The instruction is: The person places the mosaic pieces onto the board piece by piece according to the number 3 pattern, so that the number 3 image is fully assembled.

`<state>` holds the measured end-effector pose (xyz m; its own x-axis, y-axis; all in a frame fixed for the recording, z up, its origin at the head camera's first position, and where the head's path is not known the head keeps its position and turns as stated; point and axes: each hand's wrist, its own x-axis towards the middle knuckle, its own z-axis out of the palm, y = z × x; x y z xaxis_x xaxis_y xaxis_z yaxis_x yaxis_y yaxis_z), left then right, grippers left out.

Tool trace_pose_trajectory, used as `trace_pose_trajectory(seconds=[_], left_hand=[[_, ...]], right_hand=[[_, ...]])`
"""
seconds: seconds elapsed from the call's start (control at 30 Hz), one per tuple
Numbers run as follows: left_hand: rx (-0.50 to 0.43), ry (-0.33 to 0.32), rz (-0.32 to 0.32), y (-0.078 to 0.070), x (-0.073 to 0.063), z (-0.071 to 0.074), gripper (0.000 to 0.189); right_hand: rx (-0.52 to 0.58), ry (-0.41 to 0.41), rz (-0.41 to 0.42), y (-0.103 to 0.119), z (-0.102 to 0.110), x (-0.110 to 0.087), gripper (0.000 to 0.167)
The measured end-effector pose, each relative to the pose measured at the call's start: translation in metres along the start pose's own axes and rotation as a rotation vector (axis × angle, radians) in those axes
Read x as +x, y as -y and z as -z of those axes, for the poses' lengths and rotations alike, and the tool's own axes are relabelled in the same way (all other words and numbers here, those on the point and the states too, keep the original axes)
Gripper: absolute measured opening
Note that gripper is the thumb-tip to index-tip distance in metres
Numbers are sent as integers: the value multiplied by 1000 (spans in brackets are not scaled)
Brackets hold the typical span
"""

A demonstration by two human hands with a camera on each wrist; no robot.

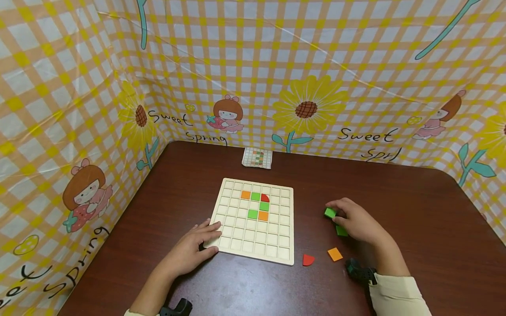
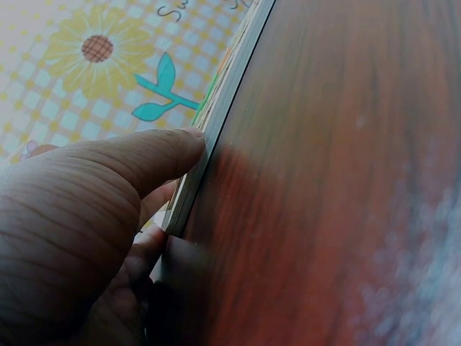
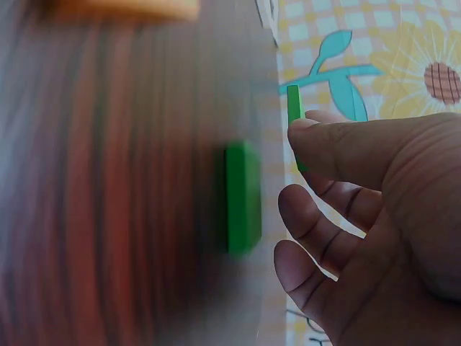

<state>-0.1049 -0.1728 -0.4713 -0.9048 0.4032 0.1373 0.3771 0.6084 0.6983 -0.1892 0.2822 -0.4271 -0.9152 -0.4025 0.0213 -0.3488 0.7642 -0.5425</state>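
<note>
A cream grid board point(image 1: 241, 248) lies on the table, with several orange, green and red tiles set in its upper middle cells. My left hand point(image 1: 191, 245) rests on the board's near left corner; in the left wrist view its thumb point(image 2: 169, 151) touches the board's edge point(image 2: 191, 191). To the right of the board, my right hand point(image 1: 357, 221) pinches a green square tile point(image 1: 330, 213) between thumb and fingers, seen edge-on in the right wrist view. Below it on the table lies another green tile point(image 1: 341, 231), partly covered by the hand in the head view.
A red quarter-round tile point(image 1: 308, 260) and an orange square tile point(image 1: 335, 254) lie right of the board's near corner. Behind the board, a small printed pattern card point(image 1: 257, 158) lies by the back wall. Checked cloth point(image 1: 253, 52) encloses the dark wooden table point(image 1: 253, 289).
</note>
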Motion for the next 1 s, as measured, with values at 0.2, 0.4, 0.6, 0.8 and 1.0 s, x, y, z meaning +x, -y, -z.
trace_pose_trajectory(seconds=[0.2,0.4,0.6,0.8,1.0], left_hand=[[-5,-10,-19,0,0,0,40],[0,-1,-13,0,0,0,41],[3,0,-14,1,0,0,41],[4,-1,-16,0,0,0,41],[4,2,-13,-1,0,1,41]], right_hand=[[9,-11,25,16,-7,11,32],[34,1,77,37,-17,24,31],[65,23,98,53,-27,37,31],[84,50,123,66,-36,46,30],[117,84,145,79,-44,51,32]])
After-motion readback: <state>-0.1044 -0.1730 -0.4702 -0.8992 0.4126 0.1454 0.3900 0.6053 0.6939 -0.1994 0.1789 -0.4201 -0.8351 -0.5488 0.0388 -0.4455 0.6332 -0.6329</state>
